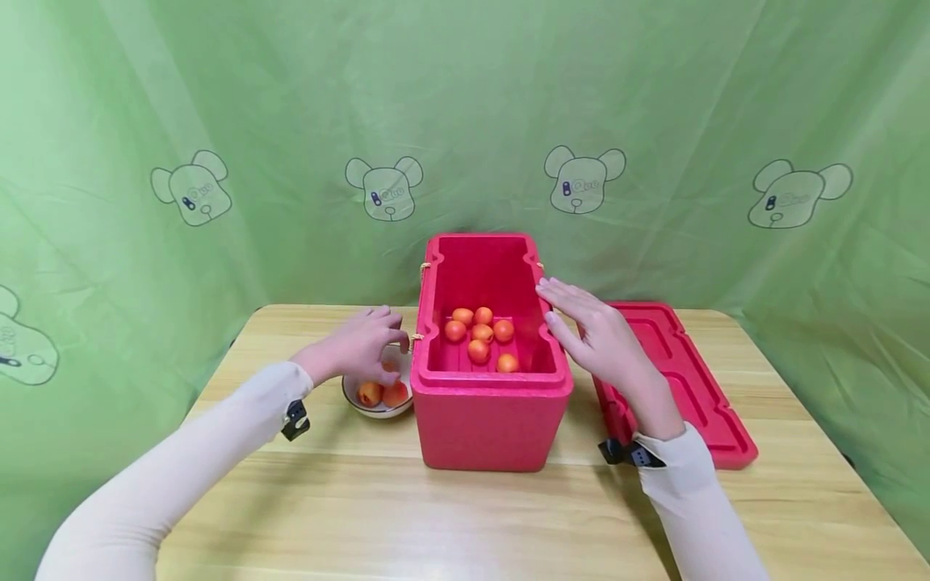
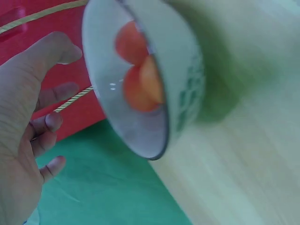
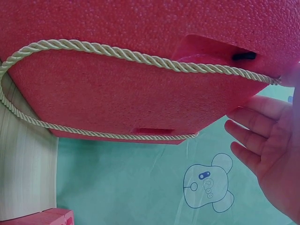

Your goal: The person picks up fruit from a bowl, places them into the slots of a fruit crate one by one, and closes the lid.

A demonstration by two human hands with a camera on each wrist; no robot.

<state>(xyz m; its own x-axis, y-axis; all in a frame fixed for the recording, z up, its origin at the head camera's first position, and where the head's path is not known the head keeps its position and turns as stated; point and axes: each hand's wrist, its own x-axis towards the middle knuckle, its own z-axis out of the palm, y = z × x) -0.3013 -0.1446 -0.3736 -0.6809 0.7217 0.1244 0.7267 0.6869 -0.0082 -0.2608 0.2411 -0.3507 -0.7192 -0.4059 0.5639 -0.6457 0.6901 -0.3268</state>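
My left hand (image 1: 359, 347) hovers over a white bowl (image 1: 378, 412), fingers spread and bent loosely, with nothing held. In the left wrist view, the bowl (image 2: 183, 70) has a dark rim and green marks, and orange-red round fruits (image 2: 138, 89) lie inside. Right beside the bowl stands a red foam box (image 1: 494, 424) without its lid. Several similar fruits (image 1: 482, 332) are on the box's floor. My right hand (image 1: 599, 335) rests its straight fingers on the box's right rim. The right wrist view shows that hand (image 3: 267, 140) at the box's edge.
The box's red lid (image 1: 679, 379) lies flat on the wooden table (image 1: 465, 524), to the right. A twisted gold rope (image 3: 131, 55) hangs along the box's side. Green curtain (image 1: 479, 97) with bear drawings surrounds the table.
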